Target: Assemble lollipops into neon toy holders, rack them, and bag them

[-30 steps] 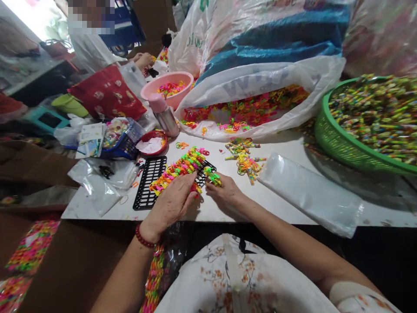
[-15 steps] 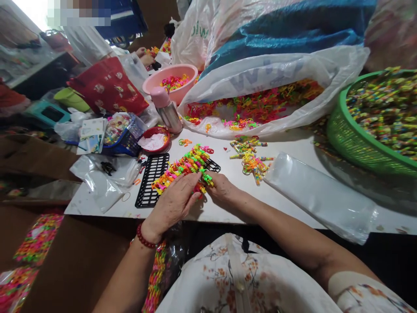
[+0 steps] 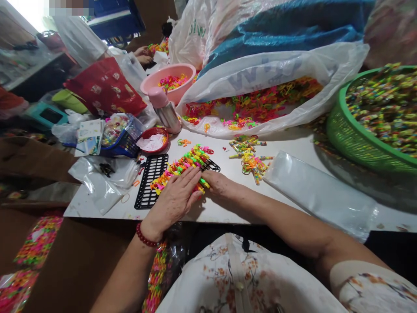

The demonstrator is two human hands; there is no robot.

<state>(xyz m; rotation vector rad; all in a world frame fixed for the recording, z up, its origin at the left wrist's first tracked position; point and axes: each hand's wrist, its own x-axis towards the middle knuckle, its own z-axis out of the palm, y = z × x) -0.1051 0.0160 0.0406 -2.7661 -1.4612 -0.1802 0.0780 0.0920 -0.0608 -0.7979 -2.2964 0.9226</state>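
A dense row of small bright plastic pieces (image 3: 180, 164), in yellow, orange, green and pink, lies slantwise across a black slotted rack (image 3: 148, 180) on the table. My left hand (image 3: 177, 191) rests flat over the near side of the row, fingers stretched out together and thumb apart. At the row's right end, my right hand (image 3: 216, 182) is closed, its fingers curled against the pieces; the fingertips are partly hidden. To the right lies a loose pile of candy-like sticks (image 3: 250, 161) with coloured plastic parts attached.
A flat clear plastic bag stack (image 3: 312, 191) lies right, below a green basket (image 3: 368, 130) full of wrapped sticks. Behind are a big white sack (image 3: 270, 74), a pink basin (image 3: 185, 84), a thermos (image 3: 164, 111) and a red basket (image 3: 166, 145). Another person's hand (image 3: 143, 55) shows farther back.
My left hand's fingers have straightened and lie flatter across the row. My right hand has shifted slightly at the row's end. The row and rack stay in place.
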